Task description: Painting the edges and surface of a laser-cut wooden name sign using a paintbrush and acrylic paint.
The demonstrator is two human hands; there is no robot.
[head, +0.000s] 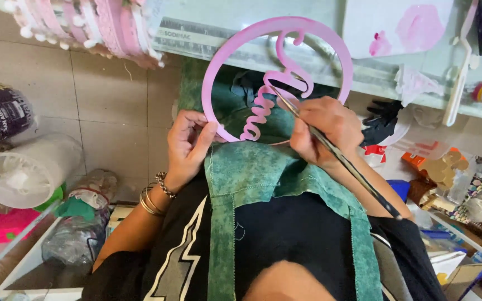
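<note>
A pink ring (235,42) with cursive lettering cut inside it is held upright in front of me, over my green apron (252,167). My left hand (188,142) grips its lower left rim, thumb on the front. My right hand (324,131) holds a thin dark paintbrush (352,170) like a pen. The brush tip touches the pink lettering near the ring's middle.
A work table edge (375,78) runs across the top with a pink-stained sheet (408,25). Pink lace trims (85,25) hang at the upper left. Buckets and a clear tub (26,170) stand on the tiled floor at left. Craft clutter (447,167) fills the right side.
</note>
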